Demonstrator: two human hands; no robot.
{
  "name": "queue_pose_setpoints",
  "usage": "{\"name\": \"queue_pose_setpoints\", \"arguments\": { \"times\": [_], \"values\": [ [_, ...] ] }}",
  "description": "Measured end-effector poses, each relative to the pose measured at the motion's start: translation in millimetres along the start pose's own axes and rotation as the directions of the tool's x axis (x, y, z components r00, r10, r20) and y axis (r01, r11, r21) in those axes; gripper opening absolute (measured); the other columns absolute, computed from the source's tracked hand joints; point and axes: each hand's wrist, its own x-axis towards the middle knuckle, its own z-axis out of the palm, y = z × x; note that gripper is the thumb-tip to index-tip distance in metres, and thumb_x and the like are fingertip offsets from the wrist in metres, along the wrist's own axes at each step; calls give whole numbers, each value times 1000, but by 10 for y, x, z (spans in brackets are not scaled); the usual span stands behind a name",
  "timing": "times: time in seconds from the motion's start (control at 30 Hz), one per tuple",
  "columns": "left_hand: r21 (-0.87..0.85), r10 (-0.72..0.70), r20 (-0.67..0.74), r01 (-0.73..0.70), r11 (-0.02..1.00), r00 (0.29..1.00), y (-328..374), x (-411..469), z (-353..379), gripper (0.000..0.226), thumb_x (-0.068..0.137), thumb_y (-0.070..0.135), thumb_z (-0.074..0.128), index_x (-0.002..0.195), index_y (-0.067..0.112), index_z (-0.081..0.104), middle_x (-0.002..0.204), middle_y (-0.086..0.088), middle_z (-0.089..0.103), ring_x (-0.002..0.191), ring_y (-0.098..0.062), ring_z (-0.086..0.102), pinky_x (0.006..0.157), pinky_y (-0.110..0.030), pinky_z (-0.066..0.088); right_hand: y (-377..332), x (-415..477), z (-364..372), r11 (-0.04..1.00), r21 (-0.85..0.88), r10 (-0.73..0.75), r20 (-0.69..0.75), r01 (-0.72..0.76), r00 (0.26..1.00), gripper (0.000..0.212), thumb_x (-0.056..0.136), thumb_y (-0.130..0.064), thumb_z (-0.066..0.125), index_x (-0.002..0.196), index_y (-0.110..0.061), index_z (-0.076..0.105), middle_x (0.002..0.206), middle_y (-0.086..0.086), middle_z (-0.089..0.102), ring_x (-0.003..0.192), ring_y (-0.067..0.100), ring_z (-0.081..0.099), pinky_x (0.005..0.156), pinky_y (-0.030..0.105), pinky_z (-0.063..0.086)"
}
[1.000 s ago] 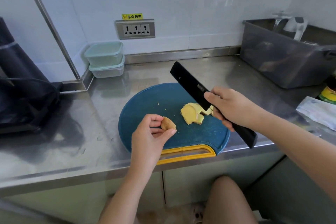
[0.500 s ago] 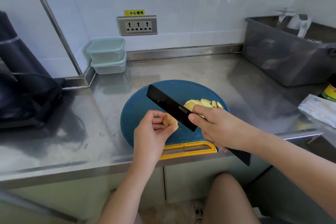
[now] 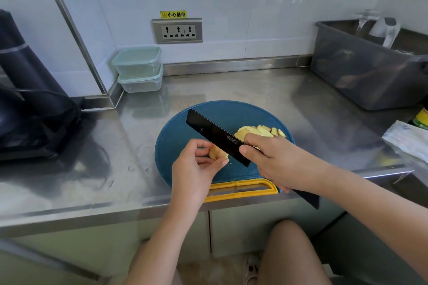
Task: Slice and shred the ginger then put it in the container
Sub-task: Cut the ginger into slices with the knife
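Observation:
A round blue cutting board (image 3: pixel 180 132) with a yellow handle lies on the steel counter. My left hand (image 3: pixel 196 164) pinches a small ginger piece (image 3: pixel 216 152) over the board's front. My right hand (image 3: pixel 278 162) grips a black knife (image 3: pixel 215 135), whose blade slants up to the left and rests against the ginger piece. A pile of ginger slices (image 3: pixel 261 132) lies on the board behind the right hand. Two stacked lidded containers (image 3: pixel 137 68) stand in the back corner.
A grey plastic bin (image 3: pixel 361 76) sits at the back right. At the left is a dark appliance (image 3: pixel 27 111) with a cable. A white packet (image 3: pixel 407 139) lies at the right edge. A wall socket (image 3: pixel 177 31) is above the counter.
The knife swung down from the right of the slices to the ginger piece in my left hand. My left hand stayed over the board's front.

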Motion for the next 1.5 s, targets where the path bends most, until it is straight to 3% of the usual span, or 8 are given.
{"name": "queue_pose_setpoints", "arguments": {
  "times": [0.53, 0.67, 0.87, 1.07, 1.33, 1.5],
  "values": [
    [29, 9, 16, -9, 1000, 1000, 6, 4, -1, 32, 72, 22, 80, 95, 28, 58, 85, 14, 66, 74, 4, 62, 64, -8, 49, 35, 30, 0, 1000, -6, -25, 3, 25, 1000, 24, 102, -32, 33, 84, -20, 45, 61, -5, 41, 42, -1, 47, 36, 14, 34],
    [42, 26, -18, -25, 999, 1000, -1, -6, 20, 33, 71, 22, 81, 94, 29, 58, 83, 17, 65, 74, 4, 63, 65, -8, 49, 16, 24, -2, 1000, -18, -25, 9, 25, 1000, 26, 102, -31, 32, 79, -27, 41, 60, -6, 41, 41, -3, 48, 36, 14, 34],
    [43, 47, -45, -45, 998, 998, -22, -16, 34, 32, 70, 21, 82, 90, 29, 59, 83, 16, 66, 74, 4, 63, 66, -8, 49, 32, 29, 33, 988, -142, -65, -24, 61, 998, 26, 102, -33, 31, 77, -33, 38, 66, -7, 46, 54, 9, 44, 49, 17, 38],
    [40, 63, -35, -61, 997, 997, -4, -19, 28, 36, 71, 20, 81, 86, 38, 55, 80, 16, 66, 73, 3, 64, 65, -9, 49, 39, 33, 42, 982, -176, -82, -36, 75, 996, 28, 102, -34, 31, 74, -34, 35, 65, -8, 44, 54, 10, 43, 50, 19, 37],
    [57, 77, -38, -75, 996, 996, 12, -29, 32, 34, 71, 20, 81, 88, 36, 55, 81, 17, 65, 74, 5, 63, 64, -5, 47, 17, 24, 21, 976, -207, -68, -13, 64, 998, 18, 102, -34, 29, 89, -29, 41, 70, -7, 47, 59, 10, 46, 50, 18, 37],
    [140, 122, -99, -108, 984, 988, -26, -48, 75, 32, 72, 24, 80, 97, 25, 60, 81, 22, 60, 79, 11, 59, 63, -1, 44, 1, 50, 24, 964, -265, -14, 8, 16, 1000, 20, 103, -34, 26, 96, -26, 43, 73, -6, 49, 62, 11, 50, 50, 20, 38]
  ]
}}
